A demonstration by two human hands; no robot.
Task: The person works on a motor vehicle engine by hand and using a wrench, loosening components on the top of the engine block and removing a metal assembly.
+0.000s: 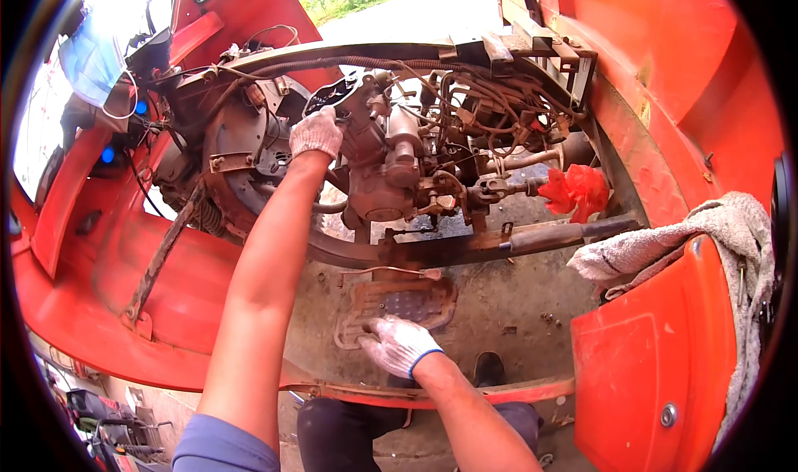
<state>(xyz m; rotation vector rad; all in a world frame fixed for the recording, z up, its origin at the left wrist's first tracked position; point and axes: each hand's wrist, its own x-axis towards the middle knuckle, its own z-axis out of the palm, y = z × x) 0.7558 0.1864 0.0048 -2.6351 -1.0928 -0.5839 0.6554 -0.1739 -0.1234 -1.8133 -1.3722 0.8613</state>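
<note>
My left hand (317,133), in a whitish work glove, reaches to the upper part of a dirty engine (381,185). Its fingers are curled at the rim of an opened engine casing (331,95) with a dark inside; the fingertips are partly hidden. Lower down, my right hand (401,345), in a white glove with a blue cuff, hovers with its fingers loosely bent and a little apart. No object shows in it. Behind that hand is a rusty metal plate (424,299) with a patterned surface, and a thin metal rod (391,272) lies beyond.
Red body panels (665,81) surround the rusty frame (465,248). Cables (499,110) and a red plastic bag (575,192) sit right of the engine. A grey towel (715,223) drapes over a red box-like panel (657,347). A blue face mask (90,61) hangs at upper left.
</note>
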